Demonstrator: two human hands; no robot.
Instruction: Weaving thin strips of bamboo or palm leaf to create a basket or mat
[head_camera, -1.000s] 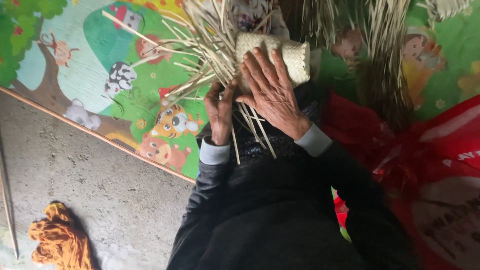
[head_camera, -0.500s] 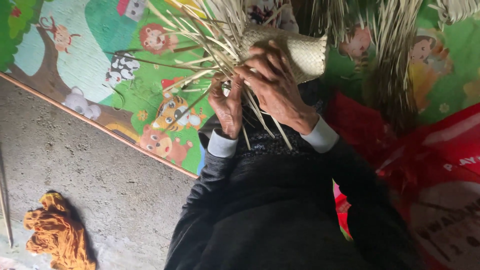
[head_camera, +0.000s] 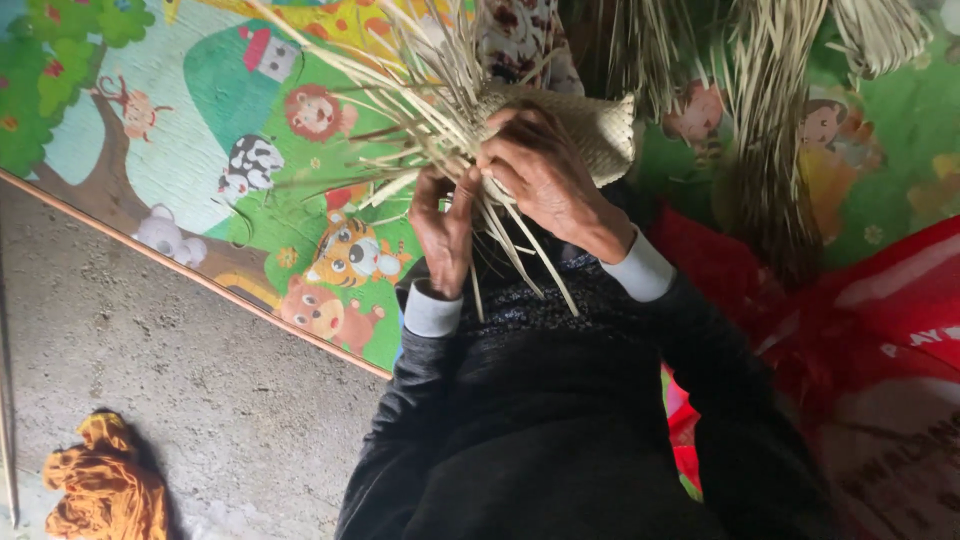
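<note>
the left hand (head_camera: 445, 232) is closed around a bunch of thin pale straw strips (head_camera: 420, 130), so its grip is tight on them. the thumb and fingers pinch the strips just where they come out of the woven part. the right hand (head_camera: 545, 175) lies on top of a small woven basket (head_camera: 600, 130), with its fingers bent down over the weave. its grip is narrow and it presses on the basket and on the strips there, right beside the left hand. the two hands touch each other

the basket is pale and tan, and it sits in front of the person, above the lap, near the top middle of the view. many loose strips stick out of it to the left and up, like a fan. a few long strips hang down over the dark sleeves (head_camera: 440, 400). white cuffs (head_camera: 432, 312) peek out at both wrists

under the hands is a bright play mat (head_camera: 250, 180) with a tiger, a cow, a lion and a tree on it. more bundles of dry straw (head_camera: 770, 120) hang at the top right. a red plastic bag (head_camera: 880, 350) lies on the right side. the grey floor (head_camera: 200, 400) is at the lower left, and an orange cloth (head_camera: 100, 490) lies on it, well apart from the hands
</note>
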